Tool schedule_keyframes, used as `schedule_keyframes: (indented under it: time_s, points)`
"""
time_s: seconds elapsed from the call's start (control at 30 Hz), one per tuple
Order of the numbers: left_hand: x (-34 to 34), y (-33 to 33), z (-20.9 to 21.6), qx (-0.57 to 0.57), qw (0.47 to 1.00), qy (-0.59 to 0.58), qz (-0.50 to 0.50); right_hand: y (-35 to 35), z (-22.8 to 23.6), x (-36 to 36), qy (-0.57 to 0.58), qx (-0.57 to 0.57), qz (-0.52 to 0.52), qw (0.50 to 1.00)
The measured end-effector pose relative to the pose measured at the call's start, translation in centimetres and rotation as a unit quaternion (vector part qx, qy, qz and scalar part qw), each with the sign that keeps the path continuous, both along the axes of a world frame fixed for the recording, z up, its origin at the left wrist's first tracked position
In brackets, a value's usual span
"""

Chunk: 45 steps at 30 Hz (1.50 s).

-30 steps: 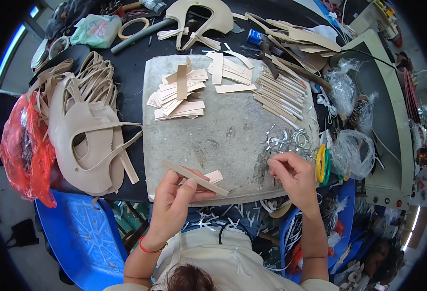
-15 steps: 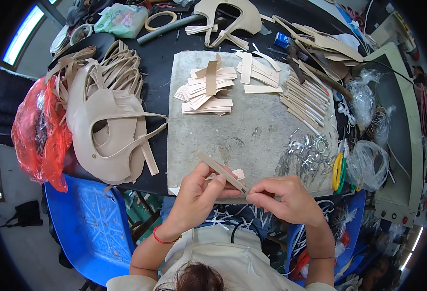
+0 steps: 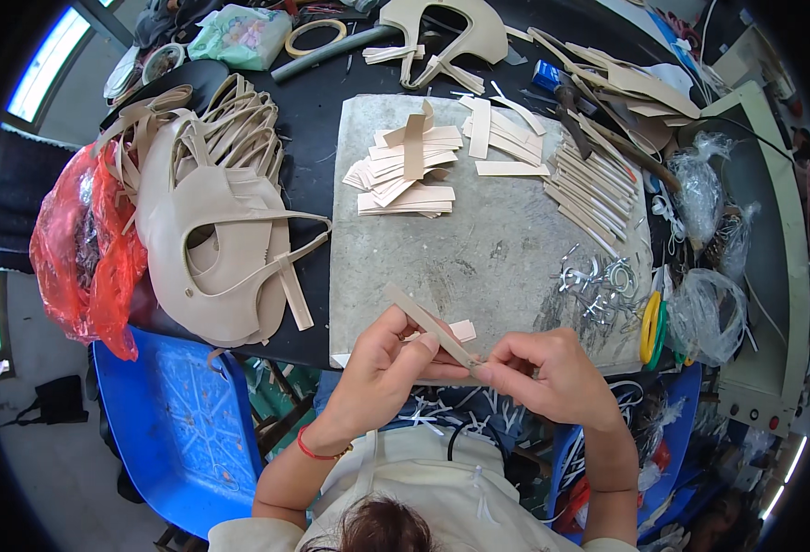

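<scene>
My left hand [image 3: 382,373] is closed round a narrow beige leather-like strip [image 3: 414,313], its thumb pressed on the upper face. The strip slants from upper left down to my right hand [image 3: 541,373]. There my right thumb and forefinger are pinched together at its lower end; whether they grip the strip or something small is hidden by the fingertips. Behind my left fingers, another pale strip [image 3: 463,329] sticks out. Both hands are over the near edge of a grey, worn work board [image 3: 460,248].
Stacked beige strips [image 3: 414,198] and a row of narrow strips [image 3: 589,198] lie on the board, near white scraps [image 3: 598,281]. Beige bag pieces [image 3: 230,193] and a red plastic bag [image 3: 83,248] are at left. Yellow-handled scissors [image 3: 649,327] lie right; a blue bin [image 3: 179,423] stands lower left.
The whole view has shifted slightly, moving the scene to the right in the picture. My right fingertips have closed in over the strip's lower end; the left hand keeps its hold.
</scene>
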<state>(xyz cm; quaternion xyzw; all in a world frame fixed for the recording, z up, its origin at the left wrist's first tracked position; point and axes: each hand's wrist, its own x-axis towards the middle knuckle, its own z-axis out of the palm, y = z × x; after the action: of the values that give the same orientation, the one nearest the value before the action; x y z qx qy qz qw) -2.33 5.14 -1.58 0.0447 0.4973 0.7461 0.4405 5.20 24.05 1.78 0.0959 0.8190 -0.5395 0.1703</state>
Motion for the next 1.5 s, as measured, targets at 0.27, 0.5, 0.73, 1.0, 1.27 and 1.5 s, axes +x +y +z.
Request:
schedule_keyframes:
  time_s: [0.27,0.5,0.73,1.0,1.27,1.5]
  points:
    - [-1.8,-1.4,0.2,-0.057,0.992,0.066,0.096,-1.3,0.0,4.6,0.171,0.003,0.15,0.974]
    - [-0.8,-2.1,0.0,-0.134,0.941,0.279,0.138,-6.0,0.4,-2.1,0.393,0.279,0.02,0.876]
    - [-10.3,-7.7,0.4,-0.486,0.507,0.7,0.132,-5.1,-0.1,-4.0,0.277,0.145,-0.044,0.949]
    - [-10.7,-11.4,6.6,-0.46,0.456,0.761,0.038,-3.8,-1.3,-2.3,0.125,-0.049,-0.161,0.978]
    - [-4.7,-11.1,12.8,-0.393,0.642,0.655,-0.062,-5.2,0.2,-3.9,0.109,-0.217,-0.055,0.969]
    - [-2.4,-10.6,3.9,-0.302,0.867,0.395,0.014,-9.9,-1.9,-9.2,0.064,-0.261,0.027,0.963]
